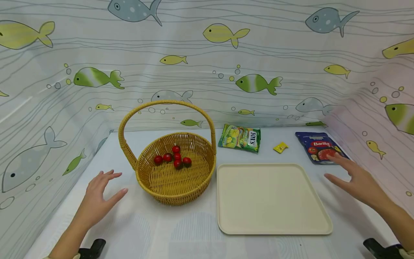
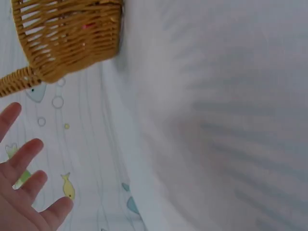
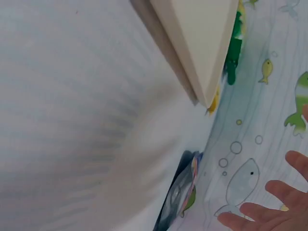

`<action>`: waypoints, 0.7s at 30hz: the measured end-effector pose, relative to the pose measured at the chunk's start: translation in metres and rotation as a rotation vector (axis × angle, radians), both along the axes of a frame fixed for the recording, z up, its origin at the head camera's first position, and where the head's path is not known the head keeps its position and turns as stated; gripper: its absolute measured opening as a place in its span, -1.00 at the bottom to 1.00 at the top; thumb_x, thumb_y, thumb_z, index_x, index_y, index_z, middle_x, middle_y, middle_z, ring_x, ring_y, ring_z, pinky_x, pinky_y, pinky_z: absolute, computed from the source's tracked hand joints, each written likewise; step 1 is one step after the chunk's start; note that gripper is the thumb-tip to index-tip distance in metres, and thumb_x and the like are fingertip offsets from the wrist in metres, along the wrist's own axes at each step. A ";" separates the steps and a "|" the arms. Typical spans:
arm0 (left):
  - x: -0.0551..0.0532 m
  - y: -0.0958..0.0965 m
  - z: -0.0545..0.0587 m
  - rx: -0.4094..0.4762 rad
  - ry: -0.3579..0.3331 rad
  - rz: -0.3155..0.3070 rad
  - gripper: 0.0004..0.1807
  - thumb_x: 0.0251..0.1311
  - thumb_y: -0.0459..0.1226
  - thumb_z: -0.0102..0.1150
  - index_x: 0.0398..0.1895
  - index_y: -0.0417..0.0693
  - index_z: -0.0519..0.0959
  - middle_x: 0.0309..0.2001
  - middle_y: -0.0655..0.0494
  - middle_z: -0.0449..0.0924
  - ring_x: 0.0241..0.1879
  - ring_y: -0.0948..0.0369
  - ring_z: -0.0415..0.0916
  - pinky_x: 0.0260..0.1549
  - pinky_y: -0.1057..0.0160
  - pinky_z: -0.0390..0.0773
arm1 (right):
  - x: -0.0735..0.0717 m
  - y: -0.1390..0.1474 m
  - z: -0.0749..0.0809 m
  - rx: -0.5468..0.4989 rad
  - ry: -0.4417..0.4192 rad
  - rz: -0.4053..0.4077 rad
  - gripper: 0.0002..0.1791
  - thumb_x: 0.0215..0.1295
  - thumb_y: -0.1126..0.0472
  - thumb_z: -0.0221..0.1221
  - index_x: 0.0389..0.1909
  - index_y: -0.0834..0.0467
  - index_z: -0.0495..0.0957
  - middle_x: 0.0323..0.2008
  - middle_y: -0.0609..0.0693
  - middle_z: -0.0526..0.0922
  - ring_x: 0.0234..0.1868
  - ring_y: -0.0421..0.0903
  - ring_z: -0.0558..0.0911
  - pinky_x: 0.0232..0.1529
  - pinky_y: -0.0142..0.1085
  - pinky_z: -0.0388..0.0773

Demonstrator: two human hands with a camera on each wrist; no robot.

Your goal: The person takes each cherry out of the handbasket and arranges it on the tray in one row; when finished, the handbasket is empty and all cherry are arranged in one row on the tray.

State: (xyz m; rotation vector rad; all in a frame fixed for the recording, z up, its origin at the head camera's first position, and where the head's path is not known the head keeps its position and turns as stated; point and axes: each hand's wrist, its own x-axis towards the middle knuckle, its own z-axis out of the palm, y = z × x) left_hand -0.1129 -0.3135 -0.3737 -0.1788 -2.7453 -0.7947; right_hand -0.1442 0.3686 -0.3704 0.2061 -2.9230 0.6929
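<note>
To the left of a wicker basket, my left hand hovers over the table with fingers spread and nothing in it. Several dark red cherries lie inside the basket, towards its back. My right hand is held above the table at the right, fingers apart and holding nothing. In the head view its fingertips overlap a dark blue Barilla pouch; the right wrist view has the pouch apart from the hand. Between the hands, right of the basket, lies a cream tray.
Behind the tray, a green Fox's candy bag lies near the back edge. A small yellow wrapped packet sits between that bag and the pouch. The basket's tall handle arches upright. A fish-patterned curtain encloses the white table.
</note>
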 end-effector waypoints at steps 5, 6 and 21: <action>0.001 0.017 0.001 0.140 -0.065 -0.001 -0.41 0.19 -0.10 0.20 0.22 -0.18 0.32 0.23 -0.27 0.24 0.27 -0.25 0.03 0.05 -0.37 0.11 | -0.002 -0.014 0.003 -0.056 0.068 0.012 -0.30 0.15 0.04 0.28 0.23 0.32 0.32 0.16 0.44 0.30 0.06 0.43 0.32 -0.10 0.15 0.41; 0.000 0.020 0.000 0.160 -0.080 -0.005 -0.41 0.20 -0.11 0.20 0.22 -0.18 0.31 0.23 -0.25 0.25 0.26 -0.24 0.06 0.05 -0.33 0.15 | -0.003 -0.016 0.002 -0.065 0.081 0.016 -0.31 0.14 0.05 0.29 0.22 0.32 0.33 0.15 0.42 0.32 0.07 0.40 0.33 -0.10 0.06 0.43; -0.008 0.056 -0.009 0.414 -0.292 -0.036 -0.30 0.29 -0.05 0.06 0.36 -0.16 0.08 0.39 -0.21 -0.04 0.25 -0.21 0.16 0.01 -0.11 0.39 | -0.026 -0.034 -0.031 -0.164 0.206 0.070 -0.37 0.06 0.08 0.36 0.20 0.05 0.44 0.09 0.16 0.49 0.00 0.19 0.50 -0.15 -0.50 0.49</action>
